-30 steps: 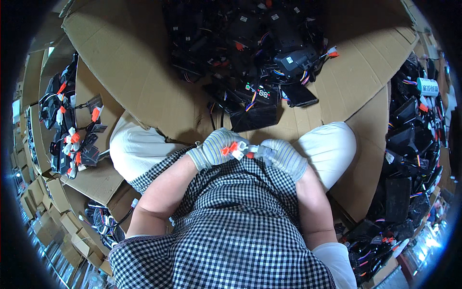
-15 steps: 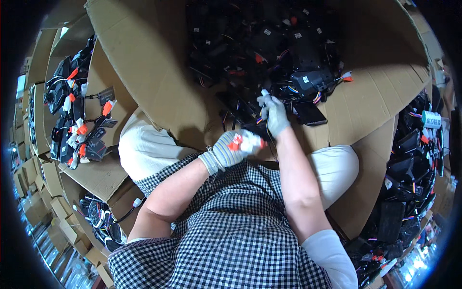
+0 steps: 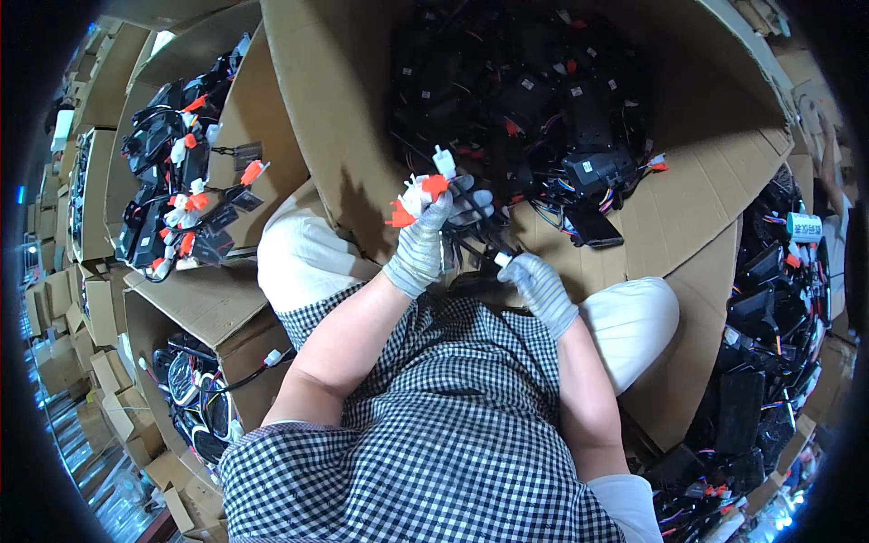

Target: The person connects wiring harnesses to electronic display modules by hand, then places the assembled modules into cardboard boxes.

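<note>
Just above the centre of the frame, the left hand (image 3: pixel 424 246), in a grey knit glove, is raised and closed around a bundle of black wires ending in white and orange plastic connectors (image 3: pixel 418 194); the connectors fan out above the fist. Just right of it and slightly lower, the right hand (image 3: pixel 539 286), gloved the same way, is closed on a small white plug (image 3: pixel 502 259) at the end of a black wire that runs up toward the bundle. Both hands sit over the lap, above a black-and-white checked garment (image 3: pixel 434 425) and white-clad knees (image 3: pixel 303 258).

Behind the hands, in the upper middle of the frame, a large open brown cardboard box (image 3: pixel 688 208) holds a tangled heap of black electronic modules with coloured wires (image 3: pixel 552 118). At the upper left, a second cardboard box (image 3: pixel 231 308) carries more black modules with orange and white connectors (image 3: pixel 181 208). Along the right edge lies another pile of black modules (image 3: pixel 769 344). Small stacked cardboard boxes (image 3: pixel 68 308) fill the far left.
</note>
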Demonstrator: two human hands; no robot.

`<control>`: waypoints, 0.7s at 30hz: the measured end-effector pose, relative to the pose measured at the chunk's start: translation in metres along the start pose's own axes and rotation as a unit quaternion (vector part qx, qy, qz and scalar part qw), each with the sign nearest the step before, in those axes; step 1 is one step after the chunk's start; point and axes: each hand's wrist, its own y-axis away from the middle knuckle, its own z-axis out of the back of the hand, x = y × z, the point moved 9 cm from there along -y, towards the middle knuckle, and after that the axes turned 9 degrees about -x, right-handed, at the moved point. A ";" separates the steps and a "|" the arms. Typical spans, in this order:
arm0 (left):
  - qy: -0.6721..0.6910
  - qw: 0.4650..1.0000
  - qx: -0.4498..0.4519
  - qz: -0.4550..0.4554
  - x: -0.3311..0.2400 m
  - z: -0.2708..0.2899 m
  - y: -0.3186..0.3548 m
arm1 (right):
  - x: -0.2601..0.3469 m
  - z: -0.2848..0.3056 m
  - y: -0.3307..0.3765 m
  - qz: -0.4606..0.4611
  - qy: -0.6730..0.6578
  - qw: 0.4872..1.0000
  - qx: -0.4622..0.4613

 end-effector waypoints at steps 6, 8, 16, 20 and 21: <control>-0.087 0.989 0.006 -0.122 -0.020 -0.001 -0.004 | 0.000 -0.016 -0.031 0.034 0.146 0.988 0.040; -0.099 0.986 -0.004 -0.135 -0.022 0.002 -0.003 | 0.021 -0.015 -0.031 0.150 0.246 0.955 0.069; -0.394 0.907 0.003 -0.147 -0.024 0.006 -0.002 | 0.066 0.038 -0.047 -0.147 -0.171 0.974 -0.017; -0.434 0.887 0.051 -0.150 -0.014 0.008 -0.008 | 0.060 0.042 -0.041 -0.194 -0.261 0.944 -0.063; -0.415 0.904 0.054 -0.084 -0.006 0.010 -0.010 | 0.058 0.042 -0.041 -0.201 -0.287 0.935 -0.057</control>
